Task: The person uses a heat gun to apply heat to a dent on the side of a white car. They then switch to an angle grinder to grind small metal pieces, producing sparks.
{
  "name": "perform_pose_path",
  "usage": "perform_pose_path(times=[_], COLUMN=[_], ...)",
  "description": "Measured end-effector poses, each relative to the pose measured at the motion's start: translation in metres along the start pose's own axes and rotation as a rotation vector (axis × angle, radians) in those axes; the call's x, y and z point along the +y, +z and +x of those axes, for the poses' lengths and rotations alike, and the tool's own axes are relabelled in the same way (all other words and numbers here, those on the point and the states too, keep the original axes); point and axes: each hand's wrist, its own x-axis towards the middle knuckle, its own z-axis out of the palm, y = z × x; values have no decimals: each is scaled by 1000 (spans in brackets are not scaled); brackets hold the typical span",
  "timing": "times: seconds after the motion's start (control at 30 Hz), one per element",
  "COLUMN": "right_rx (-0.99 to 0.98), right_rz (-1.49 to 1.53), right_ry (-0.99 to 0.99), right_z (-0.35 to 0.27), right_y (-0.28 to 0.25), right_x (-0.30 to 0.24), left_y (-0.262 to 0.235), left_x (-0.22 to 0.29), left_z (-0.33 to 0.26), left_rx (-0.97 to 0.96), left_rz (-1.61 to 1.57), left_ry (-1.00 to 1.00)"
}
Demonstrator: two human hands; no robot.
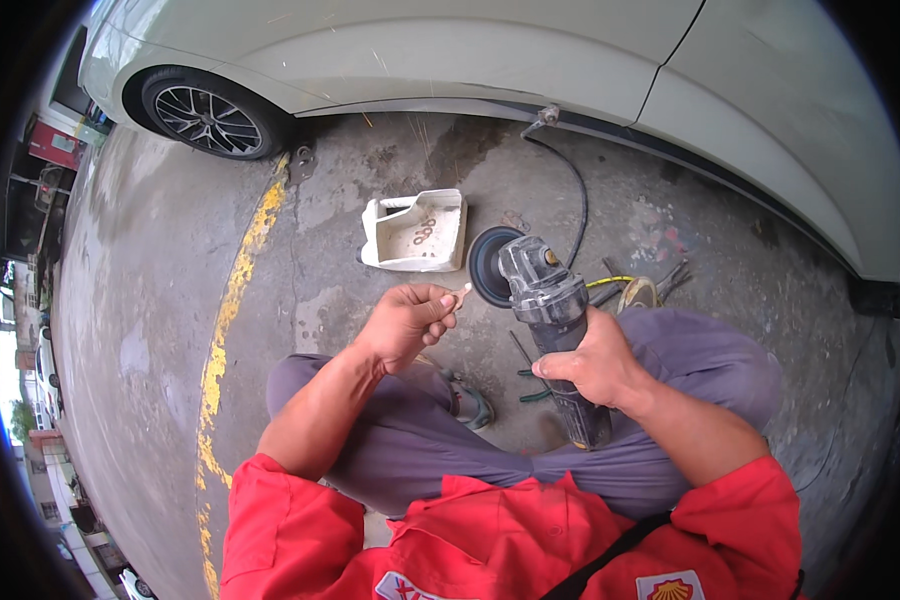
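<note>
Angle grinder point(548, 300): grey metal head, dark body, a dark round disc point(487, 265) mounted facing left. It is gripped around the body by the right hand point(592, 362), fingers wrapped closed, over the lap. A small pale piece point(462, 292) is pinched between thumb and fingers of the left hand point(408, 318), held just left of the disc; contact cannot be told. Beyond the hands a white plastic tray point(415, 232) lies on the concrete floor point(150, 300), with open floor to the left up to a yellow line point(232, 300). A white car point(570, 60) bounds the far side. The pale piece is too small to identify; the grinder's lower end is hidden behind the right hand.
</note>
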Motion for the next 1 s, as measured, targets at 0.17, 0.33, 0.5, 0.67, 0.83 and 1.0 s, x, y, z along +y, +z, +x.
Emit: perform_pose_path(times=[0.17, 0.33, 0.5, 0.67, 0.83, 1.0], right_rx=[72, 32, 54, 76, 51, 121], right_rz=[53, 1, -58, -55, -56, -77], right_ry=[22, -22, -6, -26, -25, 7], right_z=[2, -2, 0, 2, 2, 3], right_y=[1, 2, 2, 0, 0, 0], right_x=[3, -3, 2, 7, 4, 6], left_y=[-4, 3, -1, 1, 8, 3], left_x=[-4, -1, 3, -1, 3, -11], left_z=[0, 2, -2, 2, 1, 4], left_rx=[29, 85, 41, 93, 103, 163], left_rz=[46, 115, 146, 196, 251, 358], left_ry=[28, 30, 27, 47, 87, 269])
